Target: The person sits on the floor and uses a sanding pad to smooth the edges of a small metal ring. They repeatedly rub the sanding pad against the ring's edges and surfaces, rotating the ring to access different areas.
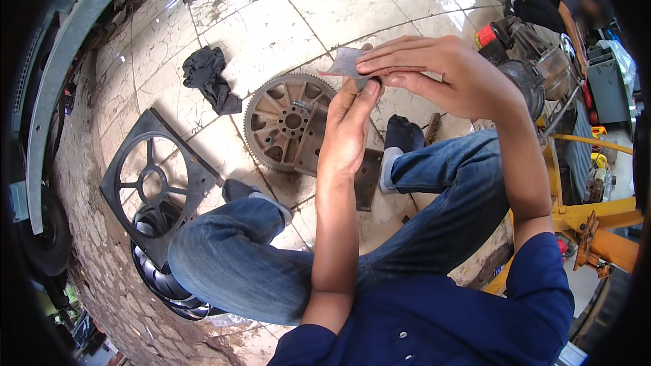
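Observation:
Both hands are raised in front of me and pinch a small grey sheet of sandpaper (pixel 346 62). My left hand (pixel 347 129) holds its lower edge between thumb and fingers. My right hand (pixel 434 71) comes in from the right, fingers flat along the sheet's right side. Below the hands, on the tiled floor, lies a rusty toothed flywheel (pixel 285 122) with a flat dark metal plate (pixel 366 176) beside it. I sit with my jeans-clad knees bent, feet in dark shoes on either side of the plate.
A black square fan shroud (pixel 159 183) lies at the left over a round fan. A black rag (pixel 207 74) is on the tiles behind it. An engine (pixel 529 61) on a yellow stand (pixel 597 217) is at the right, with another person (pixel 549 0) bent beyond it.

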### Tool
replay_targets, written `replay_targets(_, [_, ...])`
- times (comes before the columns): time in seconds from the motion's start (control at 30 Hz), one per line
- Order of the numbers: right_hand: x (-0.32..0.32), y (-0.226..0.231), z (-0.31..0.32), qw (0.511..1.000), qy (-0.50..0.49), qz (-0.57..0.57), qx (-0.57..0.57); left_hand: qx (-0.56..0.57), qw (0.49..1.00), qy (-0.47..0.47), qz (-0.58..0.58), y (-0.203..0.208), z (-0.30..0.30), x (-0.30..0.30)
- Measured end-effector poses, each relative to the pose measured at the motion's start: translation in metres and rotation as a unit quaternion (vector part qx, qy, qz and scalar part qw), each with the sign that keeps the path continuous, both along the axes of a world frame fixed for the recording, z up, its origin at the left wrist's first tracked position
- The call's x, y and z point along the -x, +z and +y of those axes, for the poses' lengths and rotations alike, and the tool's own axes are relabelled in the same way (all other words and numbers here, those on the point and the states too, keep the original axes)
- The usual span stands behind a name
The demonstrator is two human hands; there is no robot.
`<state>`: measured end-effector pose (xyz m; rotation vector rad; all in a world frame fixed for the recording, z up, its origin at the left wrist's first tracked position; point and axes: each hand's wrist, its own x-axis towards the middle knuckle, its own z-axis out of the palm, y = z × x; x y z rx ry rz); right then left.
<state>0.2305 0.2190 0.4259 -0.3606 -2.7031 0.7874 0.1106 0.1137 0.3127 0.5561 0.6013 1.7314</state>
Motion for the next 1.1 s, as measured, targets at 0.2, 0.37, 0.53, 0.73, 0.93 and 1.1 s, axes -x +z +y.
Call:
replay_targets(0.2, [-0.002,-0.002,0.003,1.000,-0.011,-0.016,-0.025,-0.015,1.000,-0.008,0.001,-0.004,0.002,0.002])
replay_targets(0.37, [-0.001,-0.003,0.005,1.000,-0.010,-0.004,-0.025,-0.034,0.999,-0.018,0.025,-0.008,0.004,0.001])
replay_targets(0.53, [-0.002,0.001,0.001,0.999,0.008,0.001,0.039,-0.021,0.998,0.003,0.054,-0.002,0.004,-0.001])
replay_targets(0.73, [-0.002,0.002,0.000,1.000,0.014,-0.005,0.016,0.001,0.998,0.001,0.070,-0.002,0.001,0.000])
replay_targets(0.93, [-0.001,0.001,-0.001,1.000,-0.010,-0.020,0.021,-0.017,0.996,0.007,0.086,-0.009,0.002,0.001])
replay_targets(1.1, [-0.002,0.000,0.003,1.000,0.025,0.008,-0.008,-0.003,0.997,0.002,0.077,-0.003,0.001,0.000])
